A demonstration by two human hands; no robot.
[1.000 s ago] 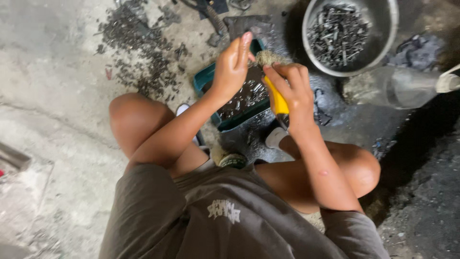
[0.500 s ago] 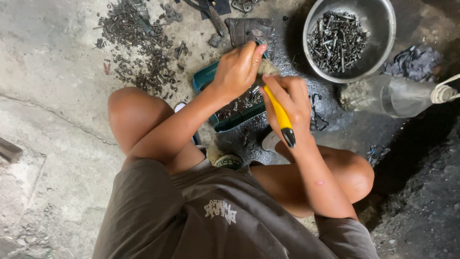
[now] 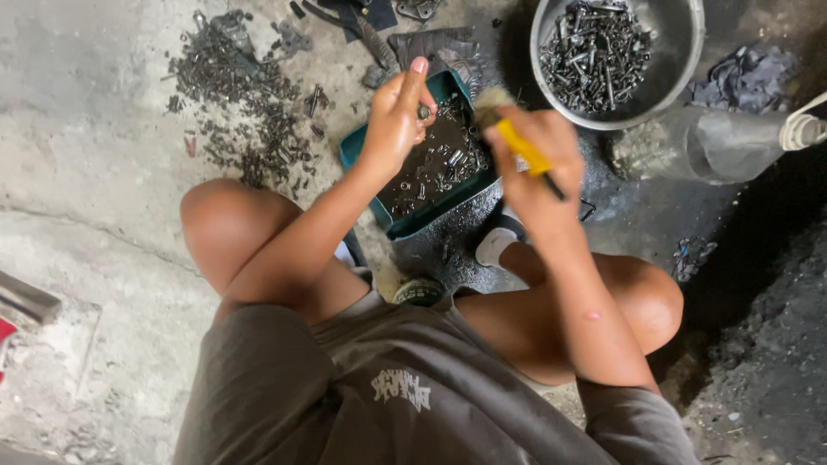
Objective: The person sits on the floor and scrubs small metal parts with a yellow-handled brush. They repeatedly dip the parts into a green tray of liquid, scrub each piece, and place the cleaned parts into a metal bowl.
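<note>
I squat over a teal tray [image 3: 407, 226] of dark oily liquid with several bolts and nuts in it. My left hand [image 3: 396, 120] pinches a small dark bolt [image 3: 423, 111] above the tray's far left side. My right hand [image 3: 536, 164] grips a brush with a yellow handle [image 3: 522, 147], its bristles [image 3: 488, 99] up near the bolt. The two hands are a short way apart over the tray.
A round metal bowl [image 3: 680, 60] full of dark bolts stands at the far right. A clear plastic bottle [image 3: 706, 145] lies on its side next to it. A heap of loose bolts [image 3: 233, 95] spreads over the concrete at the far left. Dark rags [image 3: 748, 76] lie nearby.
My left hand has lifted a bolt away from the tray. My right hand has brought the brush bristles up toward it, the handle now slanting down to the right.
</note>
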